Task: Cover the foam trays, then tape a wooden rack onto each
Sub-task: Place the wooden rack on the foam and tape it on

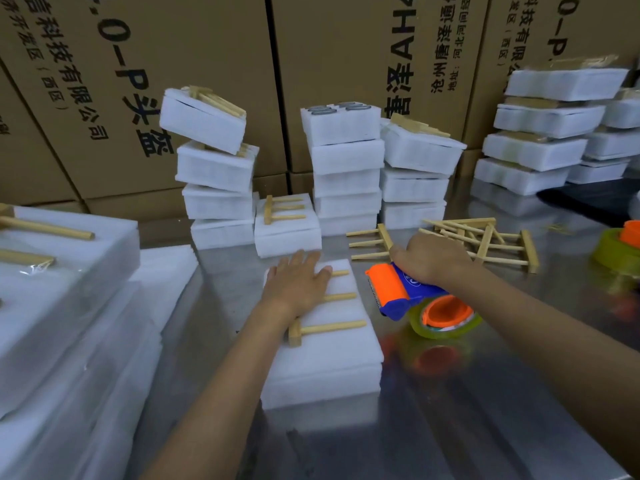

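A covered white foam tray [325, 355] lies on the steel table in front of me. A wooden rack [329, 328] with three pegs lies on its lid. My left hand [298, 282] presses flat on the rack, fingers straight. To the right of the tray, my right hand [433, 258] grips the handle of a blue and orange tape dispenser [405, 292]. Its roll of clear tape [446, 315] rests on the table.
Loose wooden racks [485, 242] lie behind my right hand. Stacks of foam trays [346, 168] stand at the back against cardboard boxes [104, 81], with one more tray carrying a rack [287, 220]. Foam sheets [69, 306] pile at left. A spare tape roll [616, 251] sits far right.
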Tool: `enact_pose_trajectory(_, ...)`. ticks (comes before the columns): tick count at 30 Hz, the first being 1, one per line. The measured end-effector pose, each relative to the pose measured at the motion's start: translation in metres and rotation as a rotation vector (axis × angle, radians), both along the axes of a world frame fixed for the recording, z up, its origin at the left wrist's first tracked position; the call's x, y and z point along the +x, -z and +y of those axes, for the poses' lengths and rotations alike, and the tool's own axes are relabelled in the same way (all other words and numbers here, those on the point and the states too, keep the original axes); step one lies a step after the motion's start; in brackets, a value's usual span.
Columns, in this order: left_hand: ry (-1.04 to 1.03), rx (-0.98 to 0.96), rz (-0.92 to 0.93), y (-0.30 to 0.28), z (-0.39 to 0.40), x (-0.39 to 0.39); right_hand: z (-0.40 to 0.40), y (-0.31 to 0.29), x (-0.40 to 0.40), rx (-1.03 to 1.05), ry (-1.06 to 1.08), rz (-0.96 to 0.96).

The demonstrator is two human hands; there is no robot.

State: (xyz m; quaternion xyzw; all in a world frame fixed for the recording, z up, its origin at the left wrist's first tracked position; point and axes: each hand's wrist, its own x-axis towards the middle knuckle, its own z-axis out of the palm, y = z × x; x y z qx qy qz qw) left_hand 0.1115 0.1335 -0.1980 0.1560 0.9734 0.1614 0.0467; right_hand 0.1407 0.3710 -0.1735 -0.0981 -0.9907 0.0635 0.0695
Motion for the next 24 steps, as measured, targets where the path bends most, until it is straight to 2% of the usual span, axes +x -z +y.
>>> enact_pose_trajectory(3, 0.02, -0.084, 0.015, -0.003, 0.003, 0.003, 0.001, -0.001, 0.0, -0.018, -0.007, -0.014)
enact_pose_trajectory(5, -0.028, -0.268, 0.053, -0.007, 0.007, 0.006, 0.002, -0.002, 0.0, -0.024, -0.014, -0.014)
enact_pose_trajectory(7, -0.067, -0.459, 0.172, -0.015, 0.015, 0.009, 0.002, 0.0, 0.0, -0.024, -0.014, -0.005)
enact_pose_trajectory(8, -0.055, -0.476, 0.236, -0.019, 0.021, 0.011, 0.002, 0.0, 0.0, -0.023, -0.013, 0.0)
enact_pose_trajectory(10, 0.002, -0.336, 0.26, -0.02, 0.034, 0.013, 0.001, 0.0, 0.0, -0.026, -0.013, 0.0)
enact_pose_trajectory(12, 0.057, -0.234, 0.177, -0.01, 0.044, 0.023, 0.002, -0.001, 0.002, -0.037, -0.014, -0.005)
enact_pose_trajectory(17, 0.049, -0.252, 0.122, 0.01, 0.044, 0.022, 0.001, -0.002, 0.004, -0.039, -0.031, 0.012)
enact_pose_trajectory(24, 0.058, -0.244, 0.12, 0.009, 0.042, 0.022, 0.021, -0.007, 0.004, 0.0, -0.083, -0.104)
